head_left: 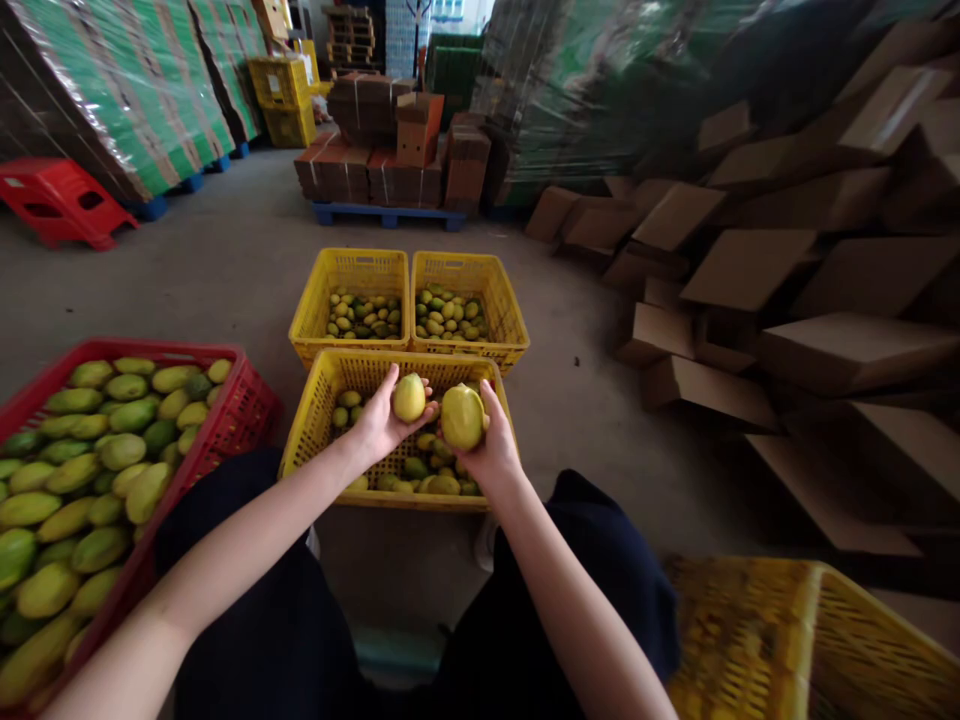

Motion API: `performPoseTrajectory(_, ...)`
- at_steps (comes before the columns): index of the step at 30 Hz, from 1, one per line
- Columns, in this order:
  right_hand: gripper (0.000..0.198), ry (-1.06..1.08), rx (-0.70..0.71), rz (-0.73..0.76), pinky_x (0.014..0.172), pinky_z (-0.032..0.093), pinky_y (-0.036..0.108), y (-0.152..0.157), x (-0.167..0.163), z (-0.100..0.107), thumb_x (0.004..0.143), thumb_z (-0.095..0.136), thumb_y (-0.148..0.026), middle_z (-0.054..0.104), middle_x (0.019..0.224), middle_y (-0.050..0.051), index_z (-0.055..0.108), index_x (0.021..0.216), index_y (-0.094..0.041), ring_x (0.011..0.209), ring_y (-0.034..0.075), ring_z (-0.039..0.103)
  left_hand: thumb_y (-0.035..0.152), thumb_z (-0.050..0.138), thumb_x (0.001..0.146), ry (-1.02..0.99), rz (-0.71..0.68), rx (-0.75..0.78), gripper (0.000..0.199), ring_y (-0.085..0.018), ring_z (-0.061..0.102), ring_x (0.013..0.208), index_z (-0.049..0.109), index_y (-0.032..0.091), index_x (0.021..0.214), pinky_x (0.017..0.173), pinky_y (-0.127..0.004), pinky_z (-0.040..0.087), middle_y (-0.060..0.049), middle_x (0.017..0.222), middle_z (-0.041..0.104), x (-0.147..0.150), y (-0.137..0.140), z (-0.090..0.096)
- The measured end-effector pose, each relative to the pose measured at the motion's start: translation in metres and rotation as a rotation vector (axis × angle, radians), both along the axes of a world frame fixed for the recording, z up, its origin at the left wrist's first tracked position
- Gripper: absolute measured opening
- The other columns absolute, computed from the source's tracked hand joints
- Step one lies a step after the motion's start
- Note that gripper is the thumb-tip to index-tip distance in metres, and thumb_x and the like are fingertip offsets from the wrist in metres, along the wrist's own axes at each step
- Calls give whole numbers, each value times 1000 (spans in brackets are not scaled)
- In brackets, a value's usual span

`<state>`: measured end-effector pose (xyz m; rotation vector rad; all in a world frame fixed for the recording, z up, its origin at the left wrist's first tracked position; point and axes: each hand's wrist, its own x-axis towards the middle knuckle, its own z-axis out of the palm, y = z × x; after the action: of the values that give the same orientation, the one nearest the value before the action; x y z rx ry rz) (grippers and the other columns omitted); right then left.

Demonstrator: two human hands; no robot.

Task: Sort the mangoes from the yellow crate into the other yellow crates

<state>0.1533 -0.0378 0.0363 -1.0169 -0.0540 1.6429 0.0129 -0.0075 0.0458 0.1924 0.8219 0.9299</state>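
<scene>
My left hand (386,418) holds a yellow lemon (409,398), with the thumb at its side and the fingers beneath. Close by, my right hand (493,437) is closed around a larger-looking yellow-green lemon (463,417); a curved edge shows on it, and I cannot tell whether a second one lies behind. Both hands are above the near yellow crate (300,440), which has green and yellow lemons (442,484) in its bottom. At my left stands a red crate (251,400) heaped with yellow-green lemons (124,452).
Two more yellow crates (307,310) with lemons stand just beyond the near one. Another yellow crate (739,640) is at my right knee. Cardboard boxes (750,270) pile up on the right. A red stool (64,200) and a loaded blue pallet (390,214) stand farther off.
</scene>
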Motion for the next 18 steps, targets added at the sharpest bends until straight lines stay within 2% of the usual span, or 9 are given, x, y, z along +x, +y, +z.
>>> performPoseTrajectory(2, 16, -6, 7, -13, 47, 52, 24, -1, 1, 2, 79, 66, -35, 68, 62, -2, 62, 76, -20, 51, 13, 62, 35, 55, 91, 39, 19, 15, 25, -11, 63, 53, 60, 11, 84, 46, -18, 53, -4, 68, 64, 0, 0, 2)
performPoseTrajectory(4, 16, 2, -1, -1, 44, 51, 25, -2, 1, 3, 79, 64, -35, 67, 59, -1, 61, 75, -20, 48, 14, 61, 30, 61, 87, 87, 19, 23, 19, -9, 58, 47, 59, 13, 81, 40, -16, 49, -3, 66, 63, -2, 0, 2)
performPoseTrajectory(8, 25, 30, -4, 23, 41, 50, 26, -2, 4, 2, 82, 56, -42, 64, 55, 2, 61, 75, -19, 47, 17, 61, 31, 47, 92, 71, -42, 63, 29, -12, 59, 47, 62, 10, 78, 42, -21, 50, -8, 65, 65, -4, -1, -1)
performPoseTrajectory(11, 27, 35, -28, 34, 46, 54, 30, 0, 5, -2, 86, 49, -38, 65, 55, 4, 63, 77, -17, 49, 19, 63, 25, 41, 92, 74, -48, 105, 33, -12, 59, 46, 65, 7, 79, 40, -19, 47, -10, 66, 68, -5, -2, -2)
performPoseTrajectory(13, 26, 42, -47, 44, 48, 55, 31, 1, 4, -6, 87, 45, -33, 66, 55, 5, 63, 78, -16, 49, 19, 64, 20, 41, 91, 82, -52, 109, 30, -12, 60, 46, 67, 6, 87, 39, -18, 46, -10, 68, 68, -5, -2, -3)
performPoseTrajectory(16, 26, 64, -34, 60, 45, 54, 30, 2, 3, -9, 90, 42, -33, 69, 59, 6, 62, 82, -18, 47, 19, 63, 21, 40, 93, 66, -72, 78, 30, -12, 61, 46, 66, 7, 97, 40, -17, 48, -9, 69, 68, -4, -1, -2)
performPoseTrajectory(18, 32, 70, -28, 55, 45, 54, 29, 2, 2, -8, 93, 38, -39, 71, 64, 8, 61, 86, -18, 48, 18, 64, 27, 36, 96, 55, -83, 11, 36, -11, 60, 44, 65, 5, 95, 39, -17, 48, -9, 65, 67, -4, 0, -2)
